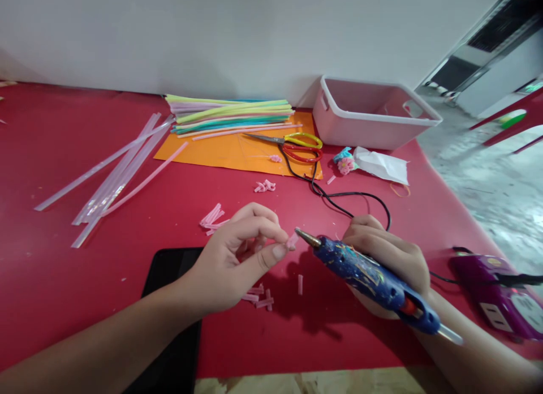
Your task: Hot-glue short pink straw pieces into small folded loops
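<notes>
our left grip (241, 258) is narrow in the head view: thumb and forefinger pinch a small pink piece (292, 239) between their tips, above the red desk (42, 156). our right grip (390, 261) is wrapped round a blue glue gun (360, 269), with its metal nozzle (309, 238) aimed at the pinched piece. the nozzle's tip is right at the upper end of the piece; we cannot tell whether they touch, nor whether we are pressing the trigger, as the handle is mostly hidden.

we judge the pink piece to be very light, soft and easily bent or crushed, so a gentle pinch at the end away from the nozzle suits it best. the gun looks rigid and much heavier, its paint-flecked body perhaps a little slick; we should hold it by the handle and keep our skin off the metal, which may be hot. a clear glue stick (450, 334) juts from its back.

below the left hand lie loose pink cut pieces (265, 302), with a single short piece (300, 285) to their right. farther off, small curled pink bits (265, 185) sit near the orange sheet (203, 154), where the scissors (303, 146) rest
</notes>
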Available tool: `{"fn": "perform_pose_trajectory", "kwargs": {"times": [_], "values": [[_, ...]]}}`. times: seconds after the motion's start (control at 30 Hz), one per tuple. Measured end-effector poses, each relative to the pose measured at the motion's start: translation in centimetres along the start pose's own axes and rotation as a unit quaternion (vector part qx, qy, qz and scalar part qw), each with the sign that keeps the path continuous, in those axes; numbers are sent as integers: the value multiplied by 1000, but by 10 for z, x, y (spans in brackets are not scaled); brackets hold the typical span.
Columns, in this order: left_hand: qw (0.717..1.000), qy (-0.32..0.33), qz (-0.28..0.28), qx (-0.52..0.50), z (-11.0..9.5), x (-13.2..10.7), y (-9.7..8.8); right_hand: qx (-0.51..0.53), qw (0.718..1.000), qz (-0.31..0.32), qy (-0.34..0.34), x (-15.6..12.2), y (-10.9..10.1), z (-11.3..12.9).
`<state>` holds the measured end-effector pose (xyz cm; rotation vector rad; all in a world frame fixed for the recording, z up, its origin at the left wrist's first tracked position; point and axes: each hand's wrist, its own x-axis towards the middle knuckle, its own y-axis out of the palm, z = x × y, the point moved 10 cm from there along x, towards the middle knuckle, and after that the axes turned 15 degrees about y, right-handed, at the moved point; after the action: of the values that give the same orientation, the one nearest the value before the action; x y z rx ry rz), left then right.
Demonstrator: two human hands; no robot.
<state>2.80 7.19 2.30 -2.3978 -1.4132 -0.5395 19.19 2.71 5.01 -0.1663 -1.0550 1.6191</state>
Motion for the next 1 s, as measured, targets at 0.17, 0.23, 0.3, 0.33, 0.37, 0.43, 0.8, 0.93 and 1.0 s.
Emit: {"fn": "perform_pose_trajectory", "kwargs": {"times": [0.17, 0.23, 0.3, 0.33, 0.37, 0.43, 0.8, 0.93, 1.0], "values": [[1000, 2, 0, -7, -1, 0, 0, 5, 1000, 0, -7, 1, 0, 1], [1000, -2, 1, -8, 0, -1, 0, 7, 1000, 1, -7, 1, 0, 1], [1000, -6, 2, -10, 2, -2, -1, 2, 1000, -1, -4, 1, 0, 1], [1000, -8, 3, -12, 3, -3, -1, -3, 1000, -4, 1, 1, 0, 0], [1000, -10, 4, -15, 3, -4, 0, -9, 1000, -9, 10, 1, 0, -1], [1000, -14, 3, -17, 5, -4, -1, -18, 999, -25, 37, 1, -3, -5], [1000, -13, -17, 8, 3, 1, -4, 29, 999, 29, 2, -3, 6, -3], [1000, -17, -13, -3, 6, -1, -3, 28, 999, 42, -3, -4, 10, -2], [1000, -23, -13, -6, 8, -2, -3, 25, 998, 49, -5, -4, 12, -1]]}}
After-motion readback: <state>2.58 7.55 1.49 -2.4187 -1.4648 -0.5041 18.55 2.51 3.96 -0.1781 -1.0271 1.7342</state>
